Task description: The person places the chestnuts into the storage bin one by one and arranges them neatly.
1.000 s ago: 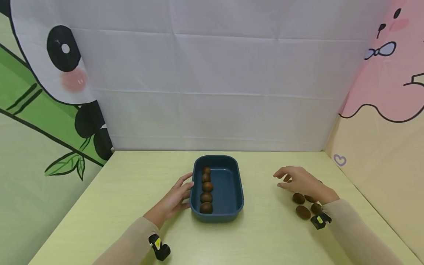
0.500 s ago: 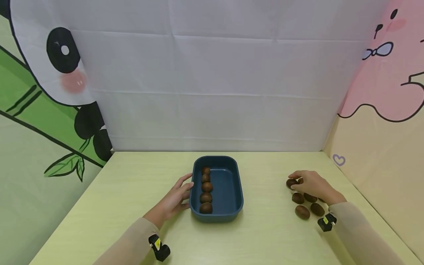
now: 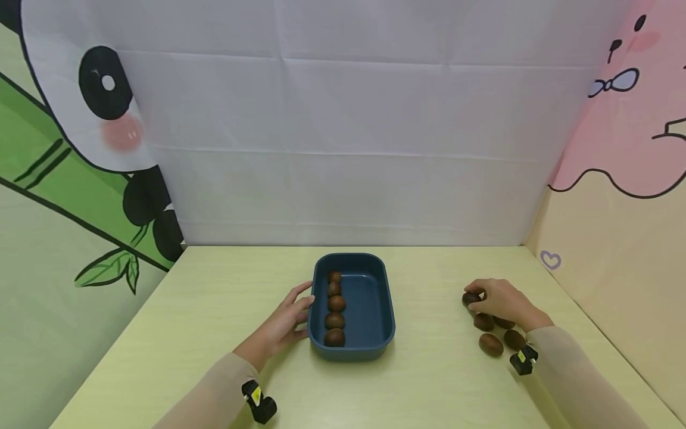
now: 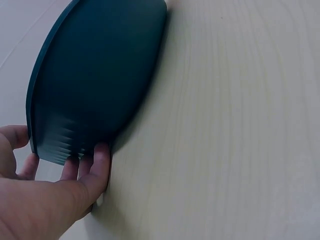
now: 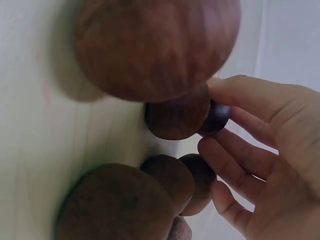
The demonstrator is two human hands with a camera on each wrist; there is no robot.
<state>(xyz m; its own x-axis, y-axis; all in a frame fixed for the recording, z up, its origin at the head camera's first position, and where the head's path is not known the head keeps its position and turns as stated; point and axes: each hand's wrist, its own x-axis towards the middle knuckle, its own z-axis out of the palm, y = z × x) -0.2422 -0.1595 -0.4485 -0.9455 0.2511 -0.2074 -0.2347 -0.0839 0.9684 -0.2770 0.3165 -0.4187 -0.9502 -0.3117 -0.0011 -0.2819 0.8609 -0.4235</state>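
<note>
My left hand (image 3: 283, 322) rests against the left wall of a dark blue rectangular box (image 3: 370, 316), fingers fairly straight. In the left wrist view its fingertips touch the outside of the blue wall, with the thumb near the rim. A row of several brown chestnuts (image 3: 336, 304) runs along the left side inside the box. Over at the right, my right hand (image 3: 504, 299) pinches a dark chestnut (image 3: 471, 298) between thumb and fingers at the far end of a loose group. The right wrist view shows this chestnut (image 5: 217, 117) partly hidden behind nearer ones.
More chestnuts lie on the pale wooden table (image 3: 423, 369) below the right hand, such as a chestnut (image 3: 490, 345) at the front and another chestnut (image 3: 514, 340) by the wrist. A white cloth wall (image 3: 354, 196) stands behind the table, with printed walls at both sides.
My right hand, earlier held above the table with thumb and fingers apart, has come down to the right and pinches a chestnut. The left hand and box have stayed put.
</note>
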